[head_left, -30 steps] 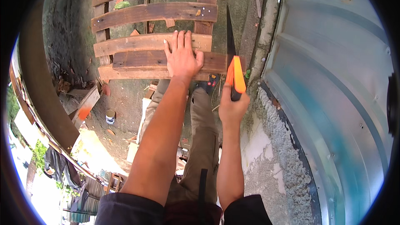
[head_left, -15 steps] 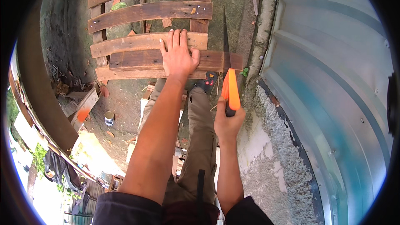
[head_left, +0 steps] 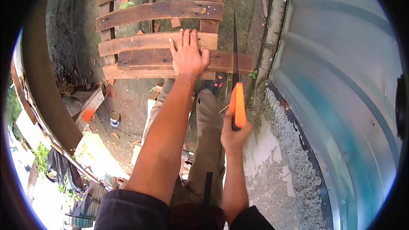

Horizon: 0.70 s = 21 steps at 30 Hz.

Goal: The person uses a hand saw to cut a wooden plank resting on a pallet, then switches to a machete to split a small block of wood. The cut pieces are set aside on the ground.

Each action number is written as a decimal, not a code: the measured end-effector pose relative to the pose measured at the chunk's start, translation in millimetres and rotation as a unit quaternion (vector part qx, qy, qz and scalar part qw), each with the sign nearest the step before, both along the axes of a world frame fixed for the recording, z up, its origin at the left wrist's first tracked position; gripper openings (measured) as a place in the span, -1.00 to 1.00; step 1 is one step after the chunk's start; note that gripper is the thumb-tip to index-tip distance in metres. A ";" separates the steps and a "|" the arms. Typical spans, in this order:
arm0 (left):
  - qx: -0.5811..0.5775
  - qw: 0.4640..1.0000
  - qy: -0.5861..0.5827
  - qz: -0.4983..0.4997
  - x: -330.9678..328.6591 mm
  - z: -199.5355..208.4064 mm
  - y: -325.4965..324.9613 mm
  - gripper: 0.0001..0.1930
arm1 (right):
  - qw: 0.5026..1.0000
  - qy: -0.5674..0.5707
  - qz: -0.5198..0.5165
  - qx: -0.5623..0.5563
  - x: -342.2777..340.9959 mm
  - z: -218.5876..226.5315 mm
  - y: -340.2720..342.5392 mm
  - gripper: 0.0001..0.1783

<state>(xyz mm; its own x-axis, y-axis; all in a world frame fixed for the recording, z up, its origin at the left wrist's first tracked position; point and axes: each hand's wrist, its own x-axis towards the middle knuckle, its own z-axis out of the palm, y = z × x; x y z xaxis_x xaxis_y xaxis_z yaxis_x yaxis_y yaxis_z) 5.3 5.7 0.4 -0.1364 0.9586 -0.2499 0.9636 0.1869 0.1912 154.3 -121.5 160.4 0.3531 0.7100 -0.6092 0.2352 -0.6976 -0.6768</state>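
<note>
The dark wooden board (head_left: 147, 59) lies from left to right over the near part of the slatted pallet (head_left: 159, 11), and its right end goes out past the slats. Your handsaw (head_left: 235, 76) crosses this board close to that right end, with the thin tip pointing to the far side and the orange handle to the near side (how deep the teeth sit in the wood, I cannot tell).

Your right hand (head_left: 235, 137) has its fingers closed around the handle, near of the board. Your left hand (head_left: 190, 61) is laid palm down on the board, its fingers stretched out and a little apart, with the tips reaching the next slat; it presses from above rather than wrapping around.

Below the near edge of the pallet, your dark shoe (head_left: 218, 81) shows. A small green plant (head_left: 252, 74) grows just beside the board's right end. Farther right stands a corrugated metal sheet (head_left: 336, 98); to the near left, a small can (head_left: 114, 120) is on the ground.
</note>
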 end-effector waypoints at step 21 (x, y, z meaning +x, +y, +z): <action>0.006 1.000 0.000 0.003 -2.8 -1.5 -3.3 -0.33 | 0.998 -0.032 0.036 -0.041 15.0 91.3 -86.2 -0.81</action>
